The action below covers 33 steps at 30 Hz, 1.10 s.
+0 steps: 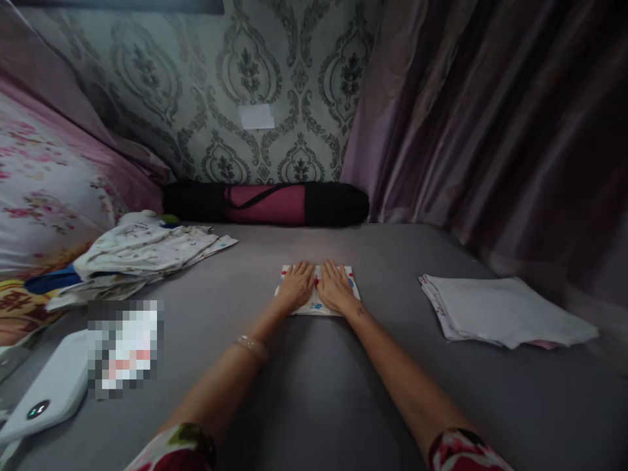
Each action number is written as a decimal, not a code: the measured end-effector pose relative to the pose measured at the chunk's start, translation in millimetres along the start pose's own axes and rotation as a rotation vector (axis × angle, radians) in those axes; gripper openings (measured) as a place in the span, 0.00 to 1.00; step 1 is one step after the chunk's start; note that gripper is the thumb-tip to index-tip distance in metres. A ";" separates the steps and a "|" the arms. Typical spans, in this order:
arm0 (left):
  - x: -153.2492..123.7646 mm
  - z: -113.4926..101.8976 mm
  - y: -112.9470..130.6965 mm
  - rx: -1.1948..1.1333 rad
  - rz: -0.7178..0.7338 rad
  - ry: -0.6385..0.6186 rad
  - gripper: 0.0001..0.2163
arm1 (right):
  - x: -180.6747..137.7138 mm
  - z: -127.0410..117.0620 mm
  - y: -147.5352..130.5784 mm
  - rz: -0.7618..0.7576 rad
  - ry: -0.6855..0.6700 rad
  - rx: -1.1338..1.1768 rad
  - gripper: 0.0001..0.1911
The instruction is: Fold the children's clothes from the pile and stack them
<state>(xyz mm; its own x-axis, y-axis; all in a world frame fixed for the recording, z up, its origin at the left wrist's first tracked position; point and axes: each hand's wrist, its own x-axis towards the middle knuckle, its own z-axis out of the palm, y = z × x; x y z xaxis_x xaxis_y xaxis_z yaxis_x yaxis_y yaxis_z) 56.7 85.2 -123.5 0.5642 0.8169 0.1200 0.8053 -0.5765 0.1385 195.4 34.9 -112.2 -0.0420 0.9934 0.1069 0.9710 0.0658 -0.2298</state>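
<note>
A small folded white cloth with coloured prints (318,305) lies on the grey sheet (314,392) in the middle. My left hand (296,286) and my right hand (335,287) lie flat on it side by side, fingers stretched out and pressing down. Both hands hold nothing. A clear bangle sits on my left wrist.
A stack of folded white cloths (500,311) lies at the right. A loose heap of printed cloths (142,252) lies at the left by a floral pillow (44,190). A black and pink rolled mat bag (267,203) lies against the wall. A white device (46,396) lies at the near left. Curtains (490,118) hang at the right.
</note>
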 end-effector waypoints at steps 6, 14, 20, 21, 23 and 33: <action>-2.5 5.1 1.6 -0.023 -0.002 -0.033 0.24 | 0.8 7.3 4.5 0.010 -0.056 0.029 0.31; -8.8 -1.7 -21.2 -0.063 -0.155 -0.007 0.27 | -0.8 -7.2 37.1 0.116 0.030 -0.050 0.31; -6.9 9.8 -31.8 -0.127 -0.177 -0.028 0.28 | -1.4 5.5 47.3 0.140 -0.043 -0.058 0.31; -6.6 9.2 -32.3 -0.137 -0.177 -0.036 0.28 | -0.9 5.1 47.7 0.145 -0.047 -0.055 0.31; -7.3 6.2 -34.3 -0.172 -0.184 -0.041 0.28 | 0.0 1.4 47.1 0.148 -0.058 -0.046 0.31; -28.7 -6.1 -51.9 -0.575 -0.354 0.175 0.22 | 5.0 3.9 17.0 0.079 -0.015 -0.048 0.31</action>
<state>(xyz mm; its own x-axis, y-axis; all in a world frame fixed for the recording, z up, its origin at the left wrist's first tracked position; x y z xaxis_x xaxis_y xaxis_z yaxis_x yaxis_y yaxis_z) -2.4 91.6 -128.2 0.2094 0.9703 0.1213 0.6834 -0.2339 0.6915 210.8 41.4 -119.3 0.0317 0.9966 0.0761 0.9817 -0.0168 -0.1898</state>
